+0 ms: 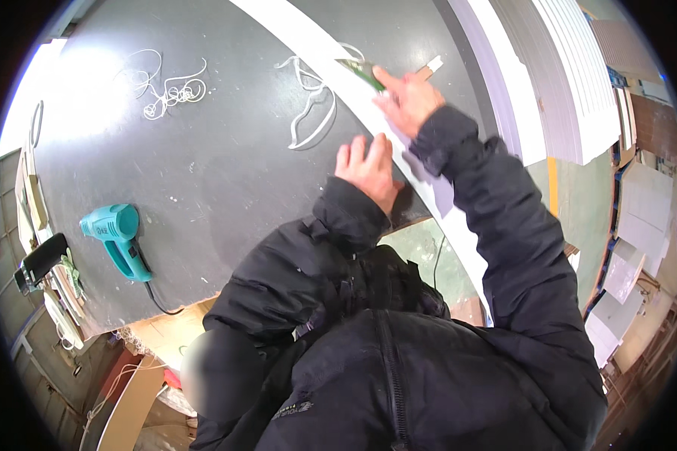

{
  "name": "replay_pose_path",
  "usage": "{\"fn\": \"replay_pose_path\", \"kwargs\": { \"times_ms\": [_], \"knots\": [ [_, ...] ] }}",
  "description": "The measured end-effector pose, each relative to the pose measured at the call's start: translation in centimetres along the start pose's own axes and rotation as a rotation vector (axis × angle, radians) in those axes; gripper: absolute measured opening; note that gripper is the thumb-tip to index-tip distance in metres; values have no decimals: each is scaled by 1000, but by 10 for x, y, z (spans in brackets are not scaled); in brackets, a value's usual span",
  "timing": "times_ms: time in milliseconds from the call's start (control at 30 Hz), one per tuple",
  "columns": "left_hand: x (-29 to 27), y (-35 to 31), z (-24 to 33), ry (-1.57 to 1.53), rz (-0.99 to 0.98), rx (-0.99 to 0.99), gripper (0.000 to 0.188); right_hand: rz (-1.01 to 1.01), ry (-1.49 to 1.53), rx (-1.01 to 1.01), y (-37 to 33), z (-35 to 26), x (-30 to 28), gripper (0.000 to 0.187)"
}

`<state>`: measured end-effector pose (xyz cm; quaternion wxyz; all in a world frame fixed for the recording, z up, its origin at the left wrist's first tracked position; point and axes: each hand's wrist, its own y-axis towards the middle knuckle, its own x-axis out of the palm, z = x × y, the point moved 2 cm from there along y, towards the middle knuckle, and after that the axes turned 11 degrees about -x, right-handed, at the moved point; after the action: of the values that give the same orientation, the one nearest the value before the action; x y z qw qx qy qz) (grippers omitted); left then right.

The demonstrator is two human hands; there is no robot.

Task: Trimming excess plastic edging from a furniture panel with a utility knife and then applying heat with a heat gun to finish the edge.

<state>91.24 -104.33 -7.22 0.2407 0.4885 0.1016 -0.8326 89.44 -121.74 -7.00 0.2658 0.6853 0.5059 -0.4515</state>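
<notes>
A long white strip (337,75) runs across the dark worktable (233,150), from the far edge down past my right arm. My right hand (412,104) is closed round a green-handled knife (365,74), held over the strip; its front end is partly hard to make out. On the near left side of the strip my left hand (368,169) lies with fingers apart, the fingertips at the strip's edge. Thin white offcuts (314,113) curl on the table just left of the strip.
A teal heat gun (120,233) with a black cord lies at the left. More curled white offcuts (174,94) are at the far left. Beyond my right hand lies a small brown piece with a white end (431,68). Stacked white panels (557,68) stand on the right.
</notes>
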Motion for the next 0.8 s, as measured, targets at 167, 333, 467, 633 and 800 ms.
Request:
{"fn": "replay_pose_path", "kwargs": {
  "times_ms": [167,333,467,633,800],
  "knots": [
    [9,-71,30,-129,-126,92,45,-16,-22,-45,-102,-27,18,86],
    [-60,-34,-5,-295,-57,97,25,-43,-72,5,-209,-26,25,86],
    [-53,41,-130,216,93,-164,78,-57,-35,-13,-267,-29,25,84],
    [-44,50,-136,325,-166,-200,88,-33,31,-12,-328,-9,17,68],
    [-42,43,-144,320,-73,-179,87,-37,15,-20,-351,5,6,47]
  ]
}}
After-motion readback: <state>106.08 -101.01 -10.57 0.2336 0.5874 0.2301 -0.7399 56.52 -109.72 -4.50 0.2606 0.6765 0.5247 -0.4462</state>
